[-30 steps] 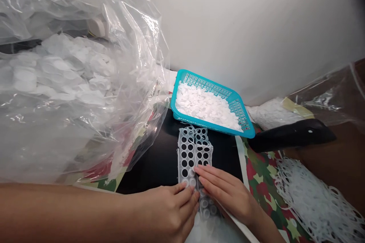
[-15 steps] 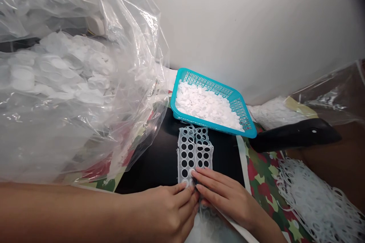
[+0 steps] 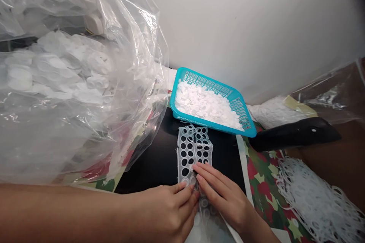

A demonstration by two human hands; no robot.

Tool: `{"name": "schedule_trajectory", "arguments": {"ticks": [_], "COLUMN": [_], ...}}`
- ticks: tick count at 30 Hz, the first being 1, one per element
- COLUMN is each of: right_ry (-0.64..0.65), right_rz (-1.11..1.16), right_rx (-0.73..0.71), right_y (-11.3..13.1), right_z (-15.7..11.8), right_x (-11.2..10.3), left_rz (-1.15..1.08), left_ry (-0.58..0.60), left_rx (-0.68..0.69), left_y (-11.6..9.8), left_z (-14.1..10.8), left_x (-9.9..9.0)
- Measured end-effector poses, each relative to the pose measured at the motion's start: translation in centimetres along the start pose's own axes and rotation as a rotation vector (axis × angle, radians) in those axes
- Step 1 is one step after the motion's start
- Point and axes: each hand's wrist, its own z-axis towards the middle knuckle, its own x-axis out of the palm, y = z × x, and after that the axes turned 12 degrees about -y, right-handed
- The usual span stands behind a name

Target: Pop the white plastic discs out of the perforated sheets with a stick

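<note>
A translucent sheet with rows of round holes lies on a black surface. Its upper part has open holes, while discs show in the part by the hands. My left hand pinches the sheet's left side with bent fingers. From the right, my right hand rests on the sheet, its fingers extended and slightly apart, the fingertips near the middle seam. Beyond the sheet stands a blue basket holding many small white discs.
A large clear bag of translucent discs fills the left. On the right are a black handle-like object, a heap of perforated scraps on patterned cloth, and a clear bag. A wall rises behind.
My right hand has shifted slightly upward and turned, uncovering more discs below its fingers. My left hand stays almost where it was.
</note>
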Motion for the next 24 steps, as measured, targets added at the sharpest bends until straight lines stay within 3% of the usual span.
{"name": "schedule_trajectory", "arguments": {"ticks": [6, 10, 16, 24], "right_ry": [-0.098, -0.175, 0.08, 0.13], "right_rz": [-0.002, -0.013, 0.085, 0.154], "right_rx": [0.165, 0.178, 0.131, 0.102], "right_y": [-0.9, -1.2, -1.0, -1.2], "right_z": [-1.1, -0.6, -1.2, -1.0], "right_x": [-0.3, -1.4, -2.2, -2.1], "left_rz": [-0.004, -0.02, -0.131, -0.183], "left_ry": [-0.003, -0.02, -0.101, -0.026], "left_rx": [-0.002, -0.008, -0.12, -0.21], "left_y": [-0.1, 0.0, 0.5, 0.8], "left_z": [-0.2, -0.4, 0.4, 0.8], "left_x": [0.2, 0.3, 0.1, 0.1]}}
